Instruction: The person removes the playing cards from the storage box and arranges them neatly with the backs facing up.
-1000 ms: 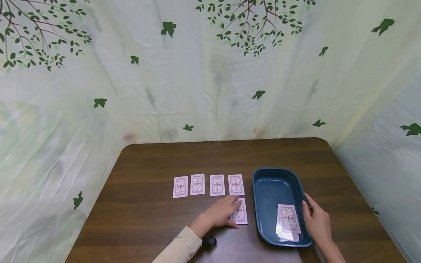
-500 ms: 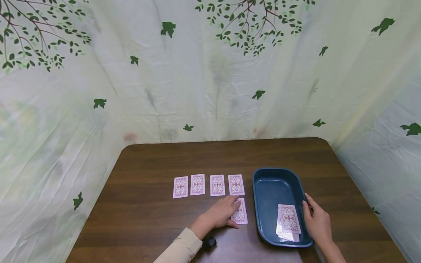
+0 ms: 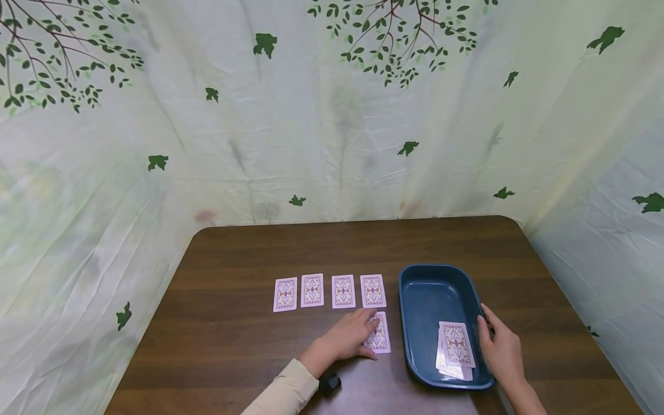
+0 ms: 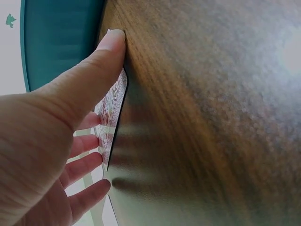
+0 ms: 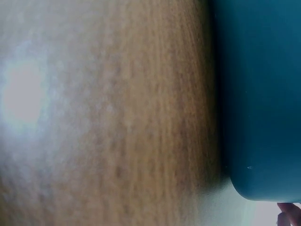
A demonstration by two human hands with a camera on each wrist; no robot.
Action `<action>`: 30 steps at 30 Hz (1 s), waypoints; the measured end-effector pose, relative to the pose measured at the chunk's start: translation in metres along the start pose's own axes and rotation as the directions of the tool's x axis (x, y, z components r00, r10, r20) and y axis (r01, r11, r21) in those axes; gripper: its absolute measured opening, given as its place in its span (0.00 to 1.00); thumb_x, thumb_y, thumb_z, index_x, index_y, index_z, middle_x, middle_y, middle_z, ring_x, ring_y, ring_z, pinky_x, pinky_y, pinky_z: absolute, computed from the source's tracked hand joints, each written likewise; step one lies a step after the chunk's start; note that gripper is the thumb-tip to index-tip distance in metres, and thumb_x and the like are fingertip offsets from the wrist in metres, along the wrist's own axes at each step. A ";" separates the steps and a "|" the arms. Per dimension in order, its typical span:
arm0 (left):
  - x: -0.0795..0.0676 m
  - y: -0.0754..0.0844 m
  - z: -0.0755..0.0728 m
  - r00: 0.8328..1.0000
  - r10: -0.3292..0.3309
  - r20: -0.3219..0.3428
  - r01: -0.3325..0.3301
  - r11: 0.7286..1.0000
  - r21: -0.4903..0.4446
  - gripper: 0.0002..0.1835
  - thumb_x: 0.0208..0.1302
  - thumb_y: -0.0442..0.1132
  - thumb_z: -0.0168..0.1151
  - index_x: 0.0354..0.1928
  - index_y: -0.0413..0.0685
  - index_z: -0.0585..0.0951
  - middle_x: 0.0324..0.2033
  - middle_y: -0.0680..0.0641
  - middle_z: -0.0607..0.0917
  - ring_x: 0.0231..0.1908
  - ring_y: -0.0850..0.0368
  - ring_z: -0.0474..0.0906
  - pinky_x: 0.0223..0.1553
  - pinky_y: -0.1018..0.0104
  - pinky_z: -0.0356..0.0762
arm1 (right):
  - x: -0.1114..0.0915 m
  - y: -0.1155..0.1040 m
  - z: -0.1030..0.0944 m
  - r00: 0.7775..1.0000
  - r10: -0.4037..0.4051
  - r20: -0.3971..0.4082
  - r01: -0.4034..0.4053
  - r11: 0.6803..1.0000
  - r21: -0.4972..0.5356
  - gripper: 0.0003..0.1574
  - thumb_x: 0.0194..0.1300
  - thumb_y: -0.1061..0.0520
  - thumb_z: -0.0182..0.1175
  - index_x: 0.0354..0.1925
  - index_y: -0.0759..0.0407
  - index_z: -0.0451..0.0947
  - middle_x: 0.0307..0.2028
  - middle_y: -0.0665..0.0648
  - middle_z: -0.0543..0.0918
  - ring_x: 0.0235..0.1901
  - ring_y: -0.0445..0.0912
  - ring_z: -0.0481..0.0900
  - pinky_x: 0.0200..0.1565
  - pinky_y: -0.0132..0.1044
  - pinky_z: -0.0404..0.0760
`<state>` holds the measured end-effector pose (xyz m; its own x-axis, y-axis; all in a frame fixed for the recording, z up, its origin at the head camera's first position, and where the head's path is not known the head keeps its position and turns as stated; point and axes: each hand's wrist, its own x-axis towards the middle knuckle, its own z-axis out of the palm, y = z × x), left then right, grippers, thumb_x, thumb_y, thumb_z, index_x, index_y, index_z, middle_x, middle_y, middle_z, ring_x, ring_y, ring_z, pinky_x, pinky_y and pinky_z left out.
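Note:
My left hand lies over the left side of a face-down playing card in the near row. In the left wrist view its thumb is at one end of the card, and the spread, gently bent fingers are along the far edge. Part of that card is hidden under the hand. My right hand holds the right rim of a blue tray. Only its fingertips show in the right wrist view. A small overlapping pile of cards lies in the tray's near right part.
A row of several face-down cards lies beyond the left hand, left of the tray. A small black object is beside the left wrist. The brown wooden table meets a leaf-patterned curtain behind.

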<state>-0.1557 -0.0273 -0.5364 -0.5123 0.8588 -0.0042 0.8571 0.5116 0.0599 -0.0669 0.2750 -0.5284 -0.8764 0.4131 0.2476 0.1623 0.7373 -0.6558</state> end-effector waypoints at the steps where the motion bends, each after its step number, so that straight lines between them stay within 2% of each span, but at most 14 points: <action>1: 0.000 0.000 0.000 1.000 0.001 -0.002 -0.001 1.000 0.002 0.42 0.51 0.65 0.59 0.60 0.40 0.71 0.58 0.42 0.68 0.57 0.50 0.63 0.55 0.61 0.65 | 0.000 0.000 0.000 1.000 0.002 0.000 -0.002 1.000 0.000 0.22 0.67 0.62 0.51 0.57 0.70 0.69 0.46 0.74 0.76 0.38 0.61 0.78 0.38 0.56 0.75; 8: 0.001 0.000 0.000 1.000 -0.007 0.004 0.007 1.000 0.014 0.39 0.55 0.63 0.57 0.60 0.42 0.71 0.58 0.42 0.68 0.57 0.50 0.63 0.53 0.60 0.66 | 0.001 -0.001 0.000 1.000 -0.010 -0.002 0.010 1.000 -0.007 0.22 0.67 0.62 0.51 0.57 0.70 0.69 0.46 0.74 0.76 0.35 0.59 0.77 0.36 0.55 0.75; 13: 0.003 0.001 0.000 1.000 -0.022 0.019 0.022 1.000 0.018 0.38 0.56 0.62 0.57 0.60 0.42 0.71 0.59 0.42 0.68 0.58 0.50 0.63 0.54 0.60 0.66 | 0.001 -0.001 -0.001 1.000 -0.018 -0.008 0.018 1.000 -0.017 0.21 0.66 0.62 0.52 0.56 0.70 0.70 0.45 0.73 0.77 0.30 0.55 0.75 0.29 0.47 0.73; 20: 0.002 0.001 -0.001 1.000 0.004 -0.014 -0.004 1.000 0.018 0.37 0.55 0.61 0.58 0.59 0.40 0.72 0.57 0.41 0.69 0.57 0.50 0.64 0.52 0.60 0.67 | 0.002 -0.001 -0.002 0.999 -0.034 -0.014 0.034 0.999 -0.019 0.21 0.66 0.62 0.53 0.56 0.70 0.71 0.43 0.72 0.78 0.28 0.53 0.75 0.25 0.41 0.72; 23: 0.002 0.000 -0.001 1.000 0.001 -0.016 -0.001 1.000 0.010 0.38 0.55 0.61 0.58 0.59 0.40 0.71 0.57 0.41 0.69 0.57 0.50 0.64 0.52 0.60 0.67 | 0.002 -0.001 -0.002 0.999 -0.044 -0.019 0.043 0.999 -0.014 0.21 0.66 0.63 0.53 0.56 0.70 0.71 0.43 0.72 0.78 0.28 0.52 0.75 0.25 0.42 0.74; 30: 0.003 0.000 -0.003 1.000 -0.021 -0.014 0.020 0.999 -0.036 0.39 0.56 0.65 0.55 0.61 0.43 0.69 0.58 0.42 0.69 0.58 0.50 0.64 0.53 0.58 0.66 | 0.001 0.002 -0.001 0.997 -0.063 -0.041 0.063 0.998 0.003 0.21 0.65 0.64 0.53 0.55 0.71 0.71 0.41 0.72 0.79 0.30 0.55 0.77 0.31 0.51 0.76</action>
<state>-0.1574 -0.0245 -0.5336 -0.5308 0.8475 0.0083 0.8440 0.5277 0.0960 -0.0670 0.2773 -0.5284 -0.8655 0.3874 0.3175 0.1051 0.7602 -0.6411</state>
